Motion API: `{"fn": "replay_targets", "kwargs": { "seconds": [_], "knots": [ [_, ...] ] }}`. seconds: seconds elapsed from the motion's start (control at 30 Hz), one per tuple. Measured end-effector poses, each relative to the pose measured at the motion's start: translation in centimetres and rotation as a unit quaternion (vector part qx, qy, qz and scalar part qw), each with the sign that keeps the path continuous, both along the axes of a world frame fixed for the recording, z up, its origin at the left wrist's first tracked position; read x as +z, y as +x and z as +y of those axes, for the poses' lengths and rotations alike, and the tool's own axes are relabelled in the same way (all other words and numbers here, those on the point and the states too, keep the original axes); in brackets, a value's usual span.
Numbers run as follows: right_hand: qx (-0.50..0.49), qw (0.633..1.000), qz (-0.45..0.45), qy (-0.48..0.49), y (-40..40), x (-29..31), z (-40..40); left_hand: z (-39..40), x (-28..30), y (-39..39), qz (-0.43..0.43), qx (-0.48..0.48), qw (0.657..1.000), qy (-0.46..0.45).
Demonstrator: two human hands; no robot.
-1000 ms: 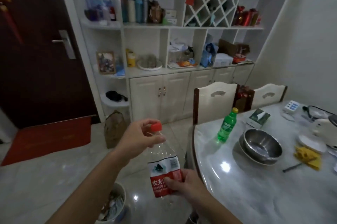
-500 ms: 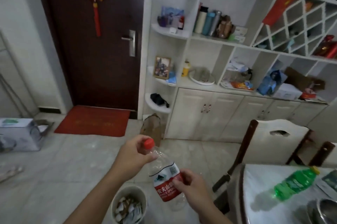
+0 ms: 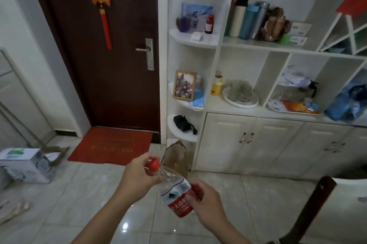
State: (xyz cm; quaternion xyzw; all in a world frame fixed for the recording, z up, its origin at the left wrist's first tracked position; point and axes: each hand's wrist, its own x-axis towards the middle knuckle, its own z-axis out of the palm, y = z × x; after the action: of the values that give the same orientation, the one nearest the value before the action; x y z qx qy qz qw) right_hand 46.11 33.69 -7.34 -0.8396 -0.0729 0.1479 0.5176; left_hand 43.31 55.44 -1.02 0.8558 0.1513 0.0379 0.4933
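I hold a clear plastic water bottle [image 3: 174,190] with a red label, tilted so its neck points up and to the left, above the tiled floor. My left hand [image 3: 139,178] curls round the neck and pinches the red cap [image 3: 154,164]. My right hand [image 3: 206,202] grips the labelled body from the right side. The bottle looks empty and dented near the shoulder.
A dark door [image 3: 103,49] with a red mat [image 3: 111,147] is ahead on the left. White shelves and cupboards [image 3: 258,140] fill the right. A brown paper bag [image 3: 176,158] stands on the floor, a white box [image 3: 21,164] lies at left, a chair back [image 3: 317,210] at lower right.
The view has swung left, so the table, green bottle and bin have left the frame. Both hands keep the same hold on the bottle, which now tilts more to the left.
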Motion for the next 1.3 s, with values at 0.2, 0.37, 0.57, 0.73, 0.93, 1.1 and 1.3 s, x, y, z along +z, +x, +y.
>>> {"fn": "replay_targets", "kwargs": {
  "seconds": [0.2,0.37,0.57,0.73,0.93,1.1,1.3],
  "knots": [
    [-0.012,1.0,-0.021,-0.015,9.9,-0.4,1.2,0.1,-0.6,9.5,0.013,0.003,1.0,0.026],
    [0.013,0.999,-0.011,-0.049,16.7,-1.6,2.8,1.8,-2.1,15.9,0.027,0.001,0.999,0.024],
    [0.023,0.995,-0.003,-0.101,25.5,-3.6,6.0,5.4,-4.8,24.5,0.053,-0.015,0.998,-0.013],
    [0.036,0.991,0.018,-0.13,32.9,-5.5,10.1,9.2,-6.7,31.3,0.079,-0.039,0.996,-0.032],
    [0.073,0.986,0.019,-0.148,39.7,-8.8,14.1,12.3,-10.0,37.0,0.073,-0.001,0.996,-0.044],
    [0.108,0.976,0.045,-0.185,44.4,-15.6,15.7,13.1,-17.2,40.3,0.075,0.032,0.996,-0.04],
    [0.171,0.954,0.092,-0.227,50.6,-28.3,16.2,14.2,-30.5,43.2,0.103,0.077,0.99,-0.06]
  ]
}}
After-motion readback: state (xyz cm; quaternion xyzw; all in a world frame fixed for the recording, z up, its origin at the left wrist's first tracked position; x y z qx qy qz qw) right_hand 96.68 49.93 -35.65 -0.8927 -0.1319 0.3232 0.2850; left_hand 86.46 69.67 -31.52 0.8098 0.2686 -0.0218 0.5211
